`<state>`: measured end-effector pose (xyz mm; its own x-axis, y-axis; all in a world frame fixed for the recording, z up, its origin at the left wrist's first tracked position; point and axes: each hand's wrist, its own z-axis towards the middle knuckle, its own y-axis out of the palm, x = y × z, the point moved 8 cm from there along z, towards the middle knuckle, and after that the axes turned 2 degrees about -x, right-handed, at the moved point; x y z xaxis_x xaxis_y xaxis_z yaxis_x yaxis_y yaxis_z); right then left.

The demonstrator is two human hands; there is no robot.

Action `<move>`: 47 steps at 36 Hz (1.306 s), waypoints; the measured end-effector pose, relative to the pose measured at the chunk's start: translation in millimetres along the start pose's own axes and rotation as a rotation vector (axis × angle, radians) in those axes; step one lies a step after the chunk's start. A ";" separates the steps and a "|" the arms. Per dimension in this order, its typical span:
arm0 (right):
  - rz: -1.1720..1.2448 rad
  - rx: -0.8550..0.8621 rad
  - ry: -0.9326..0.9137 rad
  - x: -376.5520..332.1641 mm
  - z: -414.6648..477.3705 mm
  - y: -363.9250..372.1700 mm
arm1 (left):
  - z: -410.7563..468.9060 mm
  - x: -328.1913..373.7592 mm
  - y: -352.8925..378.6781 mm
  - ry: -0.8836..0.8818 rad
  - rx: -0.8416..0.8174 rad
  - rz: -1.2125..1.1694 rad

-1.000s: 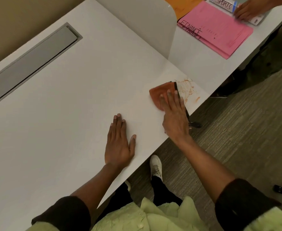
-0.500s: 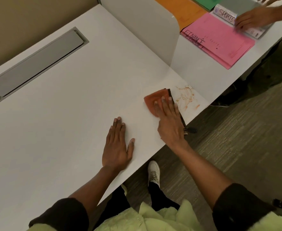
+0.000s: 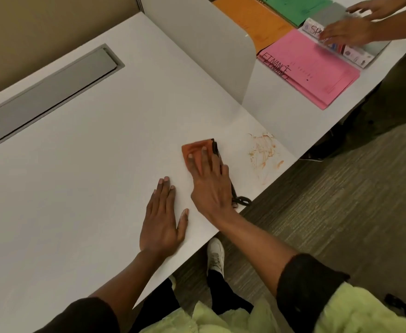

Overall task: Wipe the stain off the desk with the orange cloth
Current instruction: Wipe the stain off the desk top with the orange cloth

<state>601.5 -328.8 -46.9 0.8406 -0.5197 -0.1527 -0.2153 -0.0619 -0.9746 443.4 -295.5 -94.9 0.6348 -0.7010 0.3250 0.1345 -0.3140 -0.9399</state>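
Right hand (image 3: pixel 209 186) flat on orange cloth (image 3: pixel 194 150), fingers (image 3: pixel 205 155) spread, pressing it to tabletop (image 3: pixel 89 164); stain (image 3: pixel 262 150) sits uncovered just right of cloth near the edge; left hand (image 3: pixel 161 222) flat, fingers together, empty.

Soft, even indoor light falls from overhead, leaving the white desk (image 3: pixel 82 169) bright but not blown out. Shadows are faint: a thin dark edge under the left hand (image 3: pixel 162 221) toward 6 o'clock, and a darker band beneath the partition panel (image 3: pixel 204 46). The carpet (image 3: pixel 341 200) at 4 o'clock sits dimmer. Another person's hands (image 3: pixel 348 30) at 1 o'clock are smeared with motion blur. Straight desk edges bow near the borders, and fine detail looks soft and compressed.
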 end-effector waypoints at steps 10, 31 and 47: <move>-0.139 0.034 0.410 92.9 71.0 -47.9 | -0.7 -0.3 -0.5 0.007 0.003 0.004; -0.161 -0.044 0.570 113.7 64.2 -60.8 | 1.7 -1.1 -1.0 0.014 0.003 -0.008; -0.190 -0.034 0.592 124.8 62.7 -72.9 | -0.9 0.0 -1.2 0.029 0.032 0.009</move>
<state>753.3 -335.7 -5.2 0.4493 -0.8809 0.1488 -0.1130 -0.2213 -0.9686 442.5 -295.7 -93.6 0.6138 -0.7222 0.3189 0.1535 -0.2870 -0.9455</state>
